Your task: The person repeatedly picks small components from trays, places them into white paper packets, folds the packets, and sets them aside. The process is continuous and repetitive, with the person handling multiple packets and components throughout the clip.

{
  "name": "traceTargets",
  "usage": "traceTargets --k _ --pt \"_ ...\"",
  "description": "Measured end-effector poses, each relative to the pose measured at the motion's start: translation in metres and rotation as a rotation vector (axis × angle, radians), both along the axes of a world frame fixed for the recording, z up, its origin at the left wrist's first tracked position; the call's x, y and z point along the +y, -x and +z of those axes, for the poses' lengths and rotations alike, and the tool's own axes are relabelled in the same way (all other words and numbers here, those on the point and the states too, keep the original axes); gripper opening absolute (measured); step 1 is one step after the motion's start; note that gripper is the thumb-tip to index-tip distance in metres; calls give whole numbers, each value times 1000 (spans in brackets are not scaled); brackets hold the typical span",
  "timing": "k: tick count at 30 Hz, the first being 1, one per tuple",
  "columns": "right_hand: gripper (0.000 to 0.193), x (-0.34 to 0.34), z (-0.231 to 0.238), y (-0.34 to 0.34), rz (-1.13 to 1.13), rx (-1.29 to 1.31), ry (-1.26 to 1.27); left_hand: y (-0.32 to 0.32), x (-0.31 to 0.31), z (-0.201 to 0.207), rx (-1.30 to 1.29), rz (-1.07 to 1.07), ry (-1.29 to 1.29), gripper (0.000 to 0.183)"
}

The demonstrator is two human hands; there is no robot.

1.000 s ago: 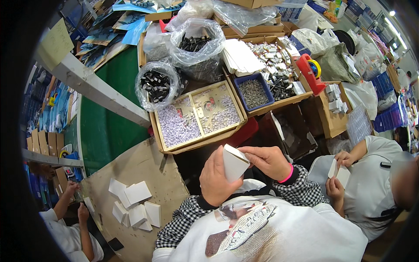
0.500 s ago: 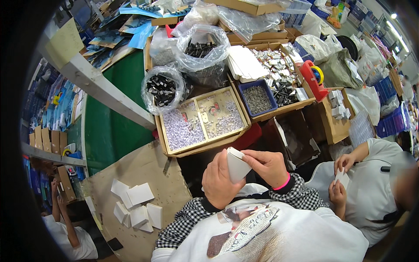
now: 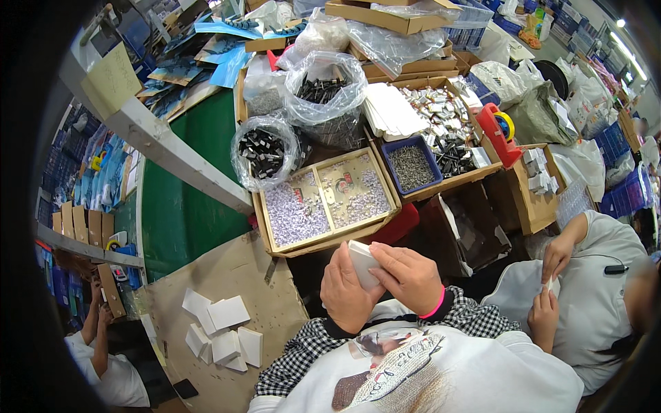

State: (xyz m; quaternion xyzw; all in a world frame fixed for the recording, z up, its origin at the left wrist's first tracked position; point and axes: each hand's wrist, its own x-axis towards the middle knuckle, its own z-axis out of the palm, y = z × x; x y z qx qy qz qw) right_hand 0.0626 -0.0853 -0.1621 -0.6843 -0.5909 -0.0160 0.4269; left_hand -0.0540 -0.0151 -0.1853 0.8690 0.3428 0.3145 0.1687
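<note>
We are holding one white box (image 3: pixel 362 265) in two hands. It is hanging in the air in front of the white shirt (image 3: pixel 392 368), past the right edge of the brown cardboard sheet (image 3: pixel 231 272) and nearer to us than the tray. Our left hand (image 3: pixel 346 294) is grasping the box, wrapping around its left side. Our right hand (image 3: pixel 407 275) is grasping it too, with fingers pressing on its right side. One pink band (image 3: pixel 436 304) is circling our right wrist.

On the sheet, about seven more white boxes (image 3: pixel 228 313) are lying in one heap, well in from the left edge; some are overlapping, so we are not counting them surely. One wooden tray (image 3: pixel 323 199) is showing two parts, both holding tiny pale bits, too many to count. By its far left corner, one small clear bag (image 3: pixel 266 153) is holding black bits. One bigger bag (image 3: pixel 323 89) is standing behind that.

One blue bin (image 3: pixel 413 167) is sitting in the near left corner of a big carton (image 3: pixel 461 180). One red tape holder (image 3: pixel 497 135) is resting at the carton's right edge.
</note>
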Motion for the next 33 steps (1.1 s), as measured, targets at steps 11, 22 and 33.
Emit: traceTargets --k 11,22,33 --pt "29 -16 -20 -34 251 840 231 23 5 -22 -553 -386 1210 35" --pt "21 -25 -38 -12 188 1159 245 29 2 -25 -672 -386 1244 21" --pt "17 -30 -56 -73 114 1174 130 11 2 -23 -504 -207 1325 17"
